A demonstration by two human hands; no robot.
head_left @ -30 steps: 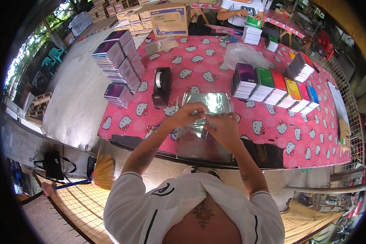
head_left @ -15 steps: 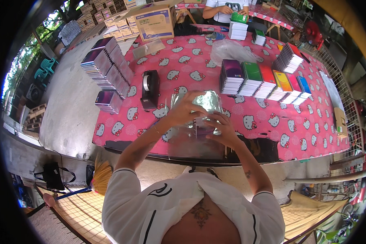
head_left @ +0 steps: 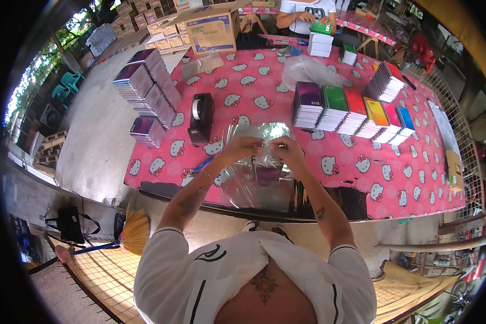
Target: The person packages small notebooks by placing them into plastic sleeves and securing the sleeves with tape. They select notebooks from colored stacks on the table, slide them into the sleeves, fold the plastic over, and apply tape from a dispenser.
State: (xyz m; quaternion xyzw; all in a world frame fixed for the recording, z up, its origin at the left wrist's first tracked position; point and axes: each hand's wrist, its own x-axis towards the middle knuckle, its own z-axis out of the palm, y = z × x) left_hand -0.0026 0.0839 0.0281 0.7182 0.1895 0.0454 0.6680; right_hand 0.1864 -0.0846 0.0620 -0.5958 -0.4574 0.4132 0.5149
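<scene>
At the near edge of the table lies clear plastic wrap [head_left: 243, 189], shiny and wrinkled. Through it shows a dark purple spiral notebook [head_left: 267, 174], partly obscured by glare. My left hand [head_left: 244, 148] is closed, its fingertips pinching the plastic just above the notebook. Close beside it, my right hand [head_left: 287, 147] pinches the same plastic with thumb and fingers. A black tape dispenser [head_left: 201, 121] stands left of my hands, and a blue pen-like object [head_left: 204, 163] lies by my left forearm.
Stacks of wrapped purple notebooks [head_left: 146, 86] rise at the left. Stacks of notebooks in several colours [head_left: 335, 102] stand at the right. Behind them lies crumpled plastic [head_left: 310, 71]. A cardboard box [head_left: 213, 35] is at the far left; across the table, a person handles a green notebook [head_left: 321, 28].
My hands have drawn closer together above the notebook, from spread fingers to a pinch on the plastic. More of the plastic and the notebook's spiral edge now show. The view has shifted slightly.
</scene>
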